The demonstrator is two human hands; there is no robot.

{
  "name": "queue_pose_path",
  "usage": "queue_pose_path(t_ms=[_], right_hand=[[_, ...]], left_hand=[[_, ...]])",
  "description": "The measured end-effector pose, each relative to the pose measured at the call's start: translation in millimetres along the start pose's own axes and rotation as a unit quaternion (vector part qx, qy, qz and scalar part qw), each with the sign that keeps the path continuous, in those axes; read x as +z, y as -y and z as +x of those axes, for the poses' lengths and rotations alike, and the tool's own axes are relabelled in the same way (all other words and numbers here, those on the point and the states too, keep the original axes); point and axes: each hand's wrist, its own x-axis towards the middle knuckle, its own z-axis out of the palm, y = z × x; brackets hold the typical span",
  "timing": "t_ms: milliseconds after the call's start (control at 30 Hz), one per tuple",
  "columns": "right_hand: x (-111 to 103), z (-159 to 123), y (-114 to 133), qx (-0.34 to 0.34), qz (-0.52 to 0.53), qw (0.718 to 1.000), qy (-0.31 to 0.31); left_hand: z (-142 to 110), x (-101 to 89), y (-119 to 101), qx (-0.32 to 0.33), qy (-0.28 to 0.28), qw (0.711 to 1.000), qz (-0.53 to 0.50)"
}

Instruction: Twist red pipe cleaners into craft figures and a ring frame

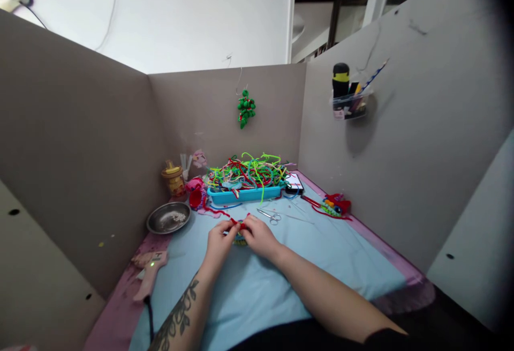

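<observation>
Close together over the middle of the blue cloth, my left hand (221, 237) and my right hand (259, 234) pinch red yarn (233, 221) between their fingertips. A red strand (217, 211) runs from them toward a red and pink yarn bundle (196, 194) at the upper left. Just below my fingers shows a small yellow-green and blue knitted-looking piece (240, 241), mostly hidden by the hands. Whether it is joined to the red yarn I cannot tell. Scissors (273, 217) lie beyond my right hand, beside a thin needle-like rod (296, 217).
A blue tray (241, 195) heaped with yarn scraps stands at the back. To the left are a metal bowl (167, 218) and a pink glue gun (149, 273) with a cord. Colourful crocheted pieces (334, 206) lie at right. Grey partitions (225, 104) enclose the table.
</observation>
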Motion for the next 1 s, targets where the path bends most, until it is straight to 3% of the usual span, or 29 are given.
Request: queue_pose_path(t_ms=[200,433,567,667,767,900,1000], right_hand=[[2.0,-1.0,-2.0,0.007,-0.038,0.999,0.028],[0.5,-0.5,-7.7,0.010,-0.081,0.996,0.047],[-1.4,0.5,-6.9,-0.006,-0.052,0.997,0.052],[-3.6,-0.9,-2.7,-0.015,-0.016,1.000,0.022],[-8.3,-5.4,3.7,-0.056,-0.010,0.998,-0.015],[-14.2,-10.7,11.2,-0.163,-0.018,0.986,-0.027],[-15.3,-9.7,12.3,-0.176,-0.044,0.983,-0.016]], left_hand=[[-1.7,0.5,3.2,0.035,0.012,0.997,0.061],[-5.3,2.3,5.4,0.119,0.044,0.985,0.114],[-5.6,1.5,3.2,0.153,0.065,0.978,0.129],[-3.0,-3.8,2.5,0.140,0.038,0.978,0.148],[-0.5,-9.8,3.9,0.125,0.015,0.975,0.183],[-2.6,-8.4,5.7,0.138,0.035,0.954,0.263],[-5.7,-3.8,5.3,0.146,0.046,0.943,0.297]])
